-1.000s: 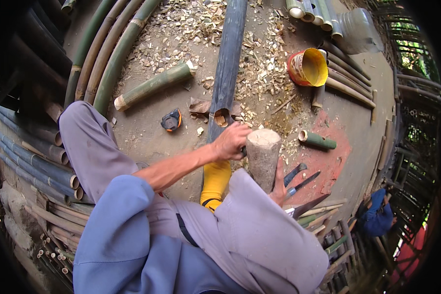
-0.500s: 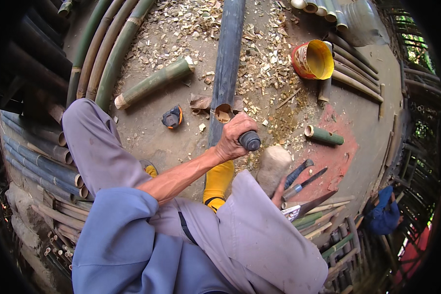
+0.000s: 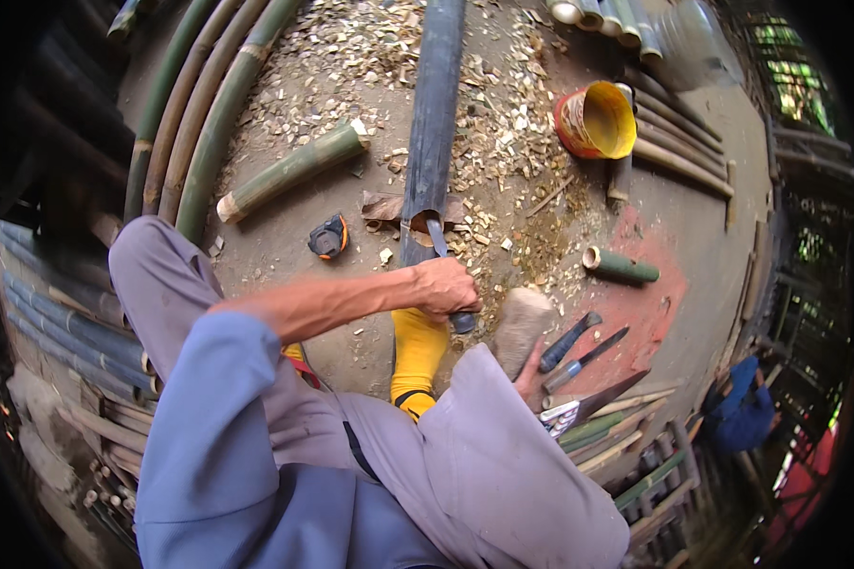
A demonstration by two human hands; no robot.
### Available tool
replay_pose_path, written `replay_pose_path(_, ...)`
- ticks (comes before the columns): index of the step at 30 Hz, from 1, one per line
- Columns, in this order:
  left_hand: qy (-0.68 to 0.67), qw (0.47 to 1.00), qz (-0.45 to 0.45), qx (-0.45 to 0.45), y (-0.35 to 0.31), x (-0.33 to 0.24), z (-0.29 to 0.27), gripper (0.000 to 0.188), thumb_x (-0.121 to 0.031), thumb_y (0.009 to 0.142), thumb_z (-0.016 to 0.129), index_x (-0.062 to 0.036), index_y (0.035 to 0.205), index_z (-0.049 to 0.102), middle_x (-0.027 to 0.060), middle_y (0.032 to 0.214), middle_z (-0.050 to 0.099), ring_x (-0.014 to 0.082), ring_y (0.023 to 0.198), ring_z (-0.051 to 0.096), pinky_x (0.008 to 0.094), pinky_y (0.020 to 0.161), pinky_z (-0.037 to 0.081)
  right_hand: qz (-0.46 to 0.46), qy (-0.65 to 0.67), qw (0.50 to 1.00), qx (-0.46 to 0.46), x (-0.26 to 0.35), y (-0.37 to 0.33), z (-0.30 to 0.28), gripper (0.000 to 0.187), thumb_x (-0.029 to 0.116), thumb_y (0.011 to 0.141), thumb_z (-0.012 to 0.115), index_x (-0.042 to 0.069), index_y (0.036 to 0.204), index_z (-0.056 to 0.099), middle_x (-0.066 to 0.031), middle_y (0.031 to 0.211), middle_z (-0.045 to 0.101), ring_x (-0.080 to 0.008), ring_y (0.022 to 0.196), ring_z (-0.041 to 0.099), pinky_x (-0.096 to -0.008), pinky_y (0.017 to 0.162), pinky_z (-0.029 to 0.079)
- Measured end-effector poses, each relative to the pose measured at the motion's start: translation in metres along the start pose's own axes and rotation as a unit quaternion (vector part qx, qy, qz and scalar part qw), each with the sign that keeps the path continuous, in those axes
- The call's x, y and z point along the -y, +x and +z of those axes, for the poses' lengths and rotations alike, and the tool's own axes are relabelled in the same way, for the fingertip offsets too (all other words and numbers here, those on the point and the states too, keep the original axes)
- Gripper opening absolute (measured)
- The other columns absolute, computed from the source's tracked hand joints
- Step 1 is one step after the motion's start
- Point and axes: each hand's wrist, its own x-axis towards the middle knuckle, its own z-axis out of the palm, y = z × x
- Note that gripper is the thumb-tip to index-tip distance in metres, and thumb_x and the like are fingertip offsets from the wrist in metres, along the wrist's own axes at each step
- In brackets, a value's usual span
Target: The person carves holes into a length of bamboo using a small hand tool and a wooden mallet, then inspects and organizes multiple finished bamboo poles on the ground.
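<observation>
My left hand [image 3: 443, 287] is closed round the dark handle of a chisel [image 3: 436, 237], whose grey blade reaches into a cut opening in a long dark bamboo pole [image 3: 433, 123]. The handle's butt sticks out below my fist, toward me. Under the pole, by the opening, lies a brown piece of bamboo sheath [image 3: 382, 207]. My right hand [image 3: 529, 379] is mostly hidden behind my right trouser leg. It is next to a thick wooden block [image 3: 522, 327], and its fingers do not show well enough to tell what they hold. My foot in a yellow sock [image 3: 417, 351] is at the pole's near end.
A tape measure [image 3: 328, 236] and a cut green bamboo length [image 3: 294, 171] lie left of the pole. Right are a yellow-lined bucket [image 3: 600, 121], a short bamboo tube [image 3: 621, 266], a knife [image 3: 593, 356] and a saw [image 3: 609, 394]. Wood chips [image 3: 503, 142] litter the ground.
My left hand has moved a little toward me and tipped the chisel, so its blade now shows in the opening. The view has shifted slightly. The wooden block stays beside my right hand.
</observation>
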Motion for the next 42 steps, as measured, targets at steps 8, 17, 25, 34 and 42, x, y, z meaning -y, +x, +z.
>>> replay_pose_path(8,-0.08,0.957,0.147,-0.238,0.051,-0.096,-0.035,0.045,-0.018,0.045,0.076,-0.0209,0.088,0.059,0.002,0.106,0.052,0.0245,0.105,0.048,0.0489,0.089,0.035,-0.003,0.171,0.984,-0.049,-0.021,0.021,0.004,0.032,0.022,0.089,0.056,0.0,0.111,0.058,-0.0072,0.1,0.06,-0.022,0.094,0.06,-0.0319,0.082,0.049)
replay_pose_path(17,-0.061,0.971,0.028,-0.228,0.051,-0.102,-0.007,0.095,-0.003,0.047,0.072,-0.0326,0.134,0.048,0.0109,0.132,0.041,0.0338,0.122,0.039,0.0576,0.105,0.028,0.252,0.581,0.771,-0.069,-0.024,0.063,-0.011,0.023,0.022,0.087,0.052,0.001,0.092,0.061,-0.0096,0.085,0.063,-0.0207,0.08,0.062,-0.0318,0.071,0.05)
replay_pose_path(25,0.18,0.738,-0.442,-0.477,-0.106,0.045,-0.026,0.076,-0.003,0.065,0.071,-0.0076,0.134,0.04,0.015,0.122,0.048,0.0342,0.119,0.042,0.0455,0.1,0.036,0.324,0.228,0.869,-0.295,-0.197,0.179,-0.039,0.015,0.012,0.077,0.06,-0.001,0.074,0.052,-0.0093,0.073,0.056,-0.0187,0.056,0.048,-0.0352,0.054,0.043)
replay_pose_path(34,0.076,0.781,-0.543,-0.298,-0.191,0.102,-0.05,0.065,-0.013,0.064,0.078,-0.0047,0.123,0.051,0.0131,0.102,0.063,0.0315,0.1,0.06,0.0399,0.088,0.048,0.163,0.084,0.945,-0.272,-0.165,0.178,-0.051,0.054,0.007,0.079,0.059,-0.003,0.131,0.046,-0.0116,0.096,0.065,-0.0207,0.082,0.061,-0.0305,0.067,0.05)
replay_pose_path(42,-0.704,0.496,-0.276,-0.428,-0.095,0.008,-0.087,0.053,-0.01,0.072,0.072,-0.0019,0.118,0.048,0.0124,0.103,0.063,0.0231,0.091,0.063,0.0403,0.085,0.052,0.033,0.301,0.898,0.321,0.078,0.087,0.061,0.081,0.032,0.078,0.074,0.007,0.143,0.033,-0.0215,0.119,0.055,-0.0233,0.104,0.06,-0.0376,0.089,0.051)
